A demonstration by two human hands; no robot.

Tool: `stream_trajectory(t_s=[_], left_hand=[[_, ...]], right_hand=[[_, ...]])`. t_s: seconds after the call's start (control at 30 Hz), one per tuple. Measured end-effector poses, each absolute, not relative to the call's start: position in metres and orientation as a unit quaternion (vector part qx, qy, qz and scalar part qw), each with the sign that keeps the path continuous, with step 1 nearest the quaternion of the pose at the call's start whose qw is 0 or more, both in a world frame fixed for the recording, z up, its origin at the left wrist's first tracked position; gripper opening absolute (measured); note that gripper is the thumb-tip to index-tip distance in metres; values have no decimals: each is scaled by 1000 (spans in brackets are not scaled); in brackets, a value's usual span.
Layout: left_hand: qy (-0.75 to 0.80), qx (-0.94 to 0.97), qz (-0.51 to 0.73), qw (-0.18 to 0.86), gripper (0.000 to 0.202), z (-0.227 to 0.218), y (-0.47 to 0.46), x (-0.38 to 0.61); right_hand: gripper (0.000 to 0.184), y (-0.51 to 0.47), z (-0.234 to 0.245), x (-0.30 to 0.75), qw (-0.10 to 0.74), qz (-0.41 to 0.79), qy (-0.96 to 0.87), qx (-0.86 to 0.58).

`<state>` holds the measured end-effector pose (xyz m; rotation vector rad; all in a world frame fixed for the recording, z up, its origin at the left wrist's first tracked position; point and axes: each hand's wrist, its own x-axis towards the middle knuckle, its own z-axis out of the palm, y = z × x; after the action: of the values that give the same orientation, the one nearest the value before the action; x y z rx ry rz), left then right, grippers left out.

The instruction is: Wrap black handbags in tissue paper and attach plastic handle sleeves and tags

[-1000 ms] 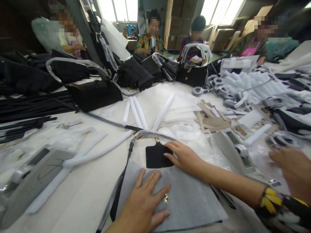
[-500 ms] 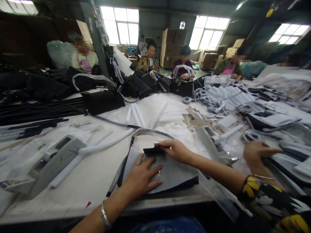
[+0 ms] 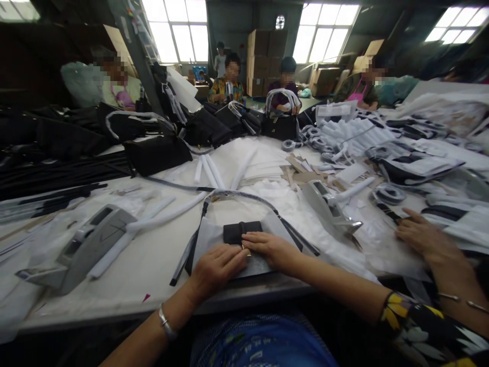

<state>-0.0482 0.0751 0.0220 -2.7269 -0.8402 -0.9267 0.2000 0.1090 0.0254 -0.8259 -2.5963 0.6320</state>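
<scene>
A handbag covered with pale grey tissue (image 3: 206,237) lies in front of me, its wrapped dark handle (image 3: 244,194) arching away. A short black flap (image 3: 232,233) rests on the tissue, with a small gold-coloured clasp (image 3: 248,253) at its lower edge. My left hand (image 3: 218,267) lies on the bag, fingers closed together with the tips at the clasp. From the other side my right hand (image 3: 270,248) presses the flap's lower part, its fingers together and touching the clasp. What exactly lies under the fingertips is hidden.
Grey tape dispensers stand left (image 3: 101,244) and right (image 3: 324,211) of the bag. White foam tubes (image 3: 212,171) and black handbags (image 3: 156,155) lie further back. A co-worker's hand (image 3: 428,237) reaches in at the right by wrapped pieces (image 3: 458,221). Several people sit opposite.
The flap, held raised in my right hand before, now lies down on the tissue. My left hand's spread fingers have closed together at the clasp. The co-worker's hand has shifted, and my view has tilted down.
</scene>
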Motion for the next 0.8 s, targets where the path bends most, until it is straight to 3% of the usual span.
stream_trajectory(t_s=[0.3,0.8], left_hand=[[-263,-926,-271,2,24,23,69,-43],[-327,-910,-249,-54,28,19,57,-42]], right_hand=[[62,106,24,200,121,176,-932,-292],[45,115,52,192,24,89,-959,-268]])
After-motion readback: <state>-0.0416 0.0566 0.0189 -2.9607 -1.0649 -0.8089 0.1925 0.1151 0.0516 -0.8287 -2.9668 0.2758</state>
